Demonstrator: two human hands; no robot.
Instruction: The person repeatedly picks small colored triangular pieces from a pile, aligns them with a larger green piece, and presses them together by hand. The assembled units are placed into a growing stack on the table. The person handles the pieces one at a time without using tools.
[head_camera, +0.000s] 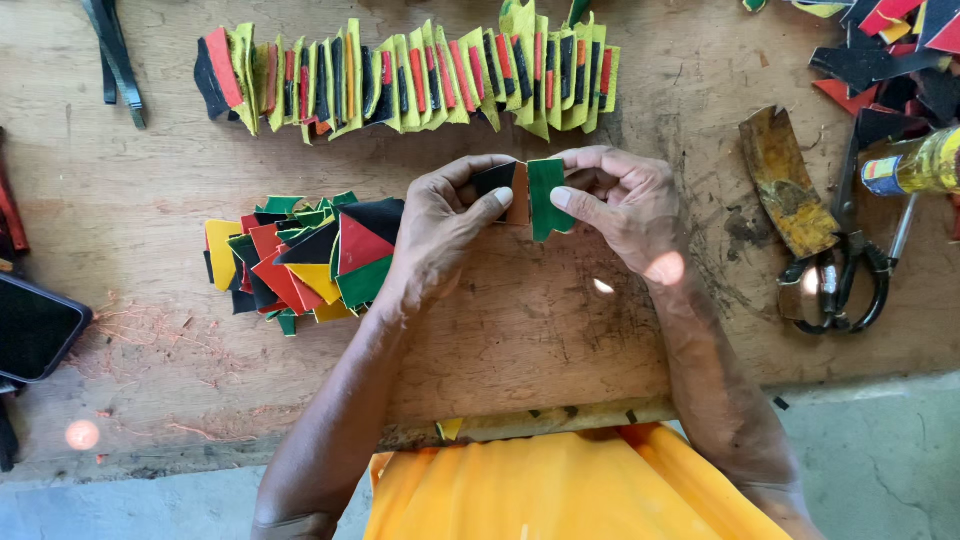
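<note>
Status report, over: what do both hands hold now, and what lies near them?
Left hand and right hand pinch one small black, red and green piece together. Loose coloured pieces beside left hand. Folded row beyond. Scissors at right.

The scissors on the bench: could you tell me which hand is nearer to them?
Right. The right hand is just left of the scissors; the left hand lies farther left, beyond it.

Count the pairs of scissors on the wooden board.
1: the scissors lie at the board's right side, beside the glue-stained scrap. More may be hidden under the offcuts at top right.
</note>
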